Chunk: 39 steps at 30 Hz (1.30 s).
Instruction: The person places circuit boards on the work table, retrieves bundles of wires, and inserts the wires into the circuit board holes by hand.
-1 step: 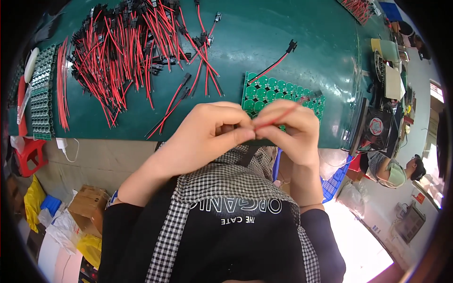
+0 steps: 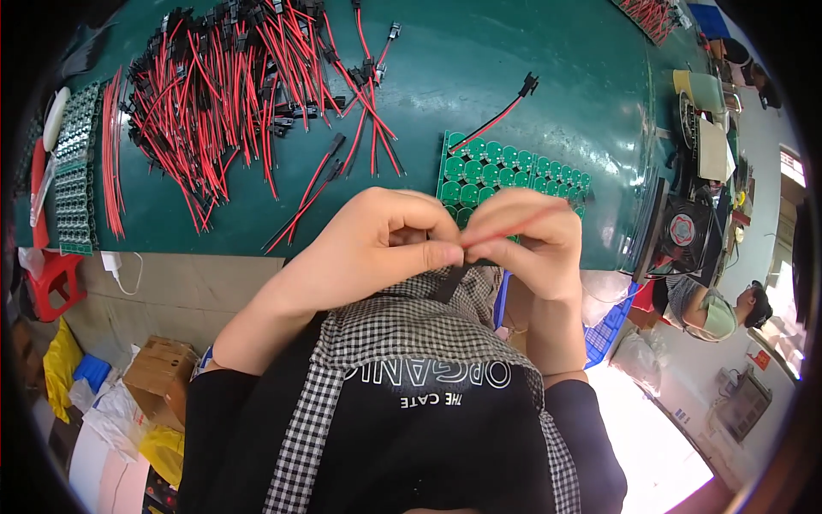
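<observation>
Nothing is shifting between the two frames: both hands are sitting where they were, closed together over the near edge of the bench, and the wire is lying in the same line.

Nearest, the left hand (image 2: 377, 244) is curling shut, thumb and forefinger pinching one end of a thin red wire (image 2: 514, 224) right where it is meeting the fingertips of the right hand (image 2: 527, 244). That hand is also pinching, with the wire running up and rightward across its knuckles, so each hand seems to be steadying one end while the fingertips are working at the join between them. A dark strip is hanging just below the pinch; what it is, I cannot tell.

Just beyond the hands, a green circuit panel (image 2: 505, 171) of round pads is lying flat on the green bench top (image 2: 556, 77), partly hidden behind the knuckles and within easy reach. One red-and-black lead with a black plug (image 2: 492, 120) is resting against its far corner.

Farther left, a loose heap of red wires with black connectors (image 2: 231, 94) is spreading across the bench, and another green strip of boards (image 2: 73, 171) is lying along the left edge.
</observation>
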Tool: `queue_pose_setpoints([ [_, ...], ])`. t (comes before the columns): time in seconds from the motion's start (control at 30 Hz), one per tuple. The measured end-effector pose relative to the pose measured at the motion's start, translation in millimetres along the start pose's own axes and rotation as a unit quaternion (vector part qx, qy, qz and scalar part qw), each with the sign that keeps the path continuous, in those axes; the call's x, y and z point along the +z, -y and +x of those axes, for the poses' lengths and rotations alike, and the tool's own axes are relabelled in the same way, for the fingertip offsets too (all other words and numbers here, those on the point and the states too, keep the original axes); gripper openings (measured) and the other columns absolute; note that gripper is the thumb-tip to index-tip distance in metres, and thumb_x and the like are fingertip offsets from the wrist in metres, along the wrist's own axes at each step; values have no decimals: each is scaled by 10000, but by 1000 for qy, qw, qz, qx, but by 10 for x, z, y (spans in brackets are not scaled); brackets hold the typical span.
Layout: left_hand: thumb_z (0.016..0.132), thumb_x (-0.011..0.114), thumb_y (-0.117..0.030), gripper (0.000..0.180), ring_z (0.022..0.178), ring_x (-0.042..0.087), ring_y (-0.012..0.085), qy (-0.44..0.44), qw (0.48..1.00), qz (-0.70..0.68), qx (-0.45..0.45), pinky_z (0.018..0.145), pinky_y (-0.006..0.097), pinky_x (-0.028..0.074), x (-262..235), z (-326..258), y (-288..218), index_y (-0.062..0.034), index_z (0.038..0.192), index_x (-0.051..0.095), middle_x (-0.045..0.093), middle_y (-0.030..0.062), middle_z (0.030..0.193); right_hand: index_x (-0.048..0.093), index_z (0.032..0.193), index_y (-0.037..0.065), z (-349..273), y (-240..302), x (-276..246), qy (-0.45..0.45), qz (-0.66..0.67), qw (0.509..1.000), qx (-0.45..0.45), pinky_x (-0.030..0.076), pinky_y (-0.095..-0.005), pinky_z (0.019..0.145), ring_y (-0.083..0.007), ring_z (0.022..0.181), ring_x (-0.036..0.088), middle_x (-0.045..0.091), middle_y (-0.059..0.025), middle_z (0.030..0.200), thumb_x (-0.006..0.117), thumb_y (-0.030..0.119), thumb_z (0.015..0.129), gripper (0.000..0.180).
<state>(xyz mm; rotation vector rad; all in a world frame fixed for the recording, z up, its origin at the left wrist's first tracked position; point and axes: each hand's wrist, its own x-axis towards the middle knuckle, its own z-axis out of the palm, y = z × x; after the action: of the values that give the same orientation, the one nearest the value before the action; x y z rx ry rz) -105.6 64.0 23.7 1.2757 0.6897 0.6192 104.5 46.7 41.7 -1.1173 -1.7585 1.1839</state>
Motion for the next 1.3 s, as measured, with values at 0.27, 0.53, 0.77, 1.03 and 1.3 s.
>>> queue_pose_setpoints([
  [0.27,825,655,-389,356,491,595,256,-322,779,537,-19,416,354,436,-100,265,11,-74,720,526,571,67,574,616,777,-61,107,-302,84,-225,37,954,195,453,-188,580,-70,672,586,604,-57,774,697,15,796,113],
  [0.53,804,637,-171,190,549,617,310,-328,779,532,-53,488,398,480,-172,302,17,-34,698,558,626,118,629,603,803,-68,100,-350,132,-231,-97,958,137,377,-164,545,-19,629,479,594,-14,801,668,-6,826,93],
  [0.77,791,634,-63,89,444,497,91,-374,900,219,-42,430,234,378,-265,210,18,4,745,600,612,78,598,614,776,-32,99,-334,206,-264,-167,944,106,449,-212,522,-91,577,558,625,-61,766,695,35,798,108],
  [1.03,859,569,25,100,457,476,50,-279,946,-160,32,412,174,349,-325,-150,50,27,957,552,664,127,775,602,784,-55,100,-309,158,-231,-185,947,121,415,-178,529,-32,616,516,615,-34,774,683,33,826,127],
  [1.3,892,520,5,335,696,614,101,-277,957,-82,-23,586,191,453,-191,-151,42,41,1224,506,579,44,885,592,765,-1,172,-297,51,-178,-288,939,56,444,-286,513,-174,558,571,581,-83,708,705,68,783,133],
])
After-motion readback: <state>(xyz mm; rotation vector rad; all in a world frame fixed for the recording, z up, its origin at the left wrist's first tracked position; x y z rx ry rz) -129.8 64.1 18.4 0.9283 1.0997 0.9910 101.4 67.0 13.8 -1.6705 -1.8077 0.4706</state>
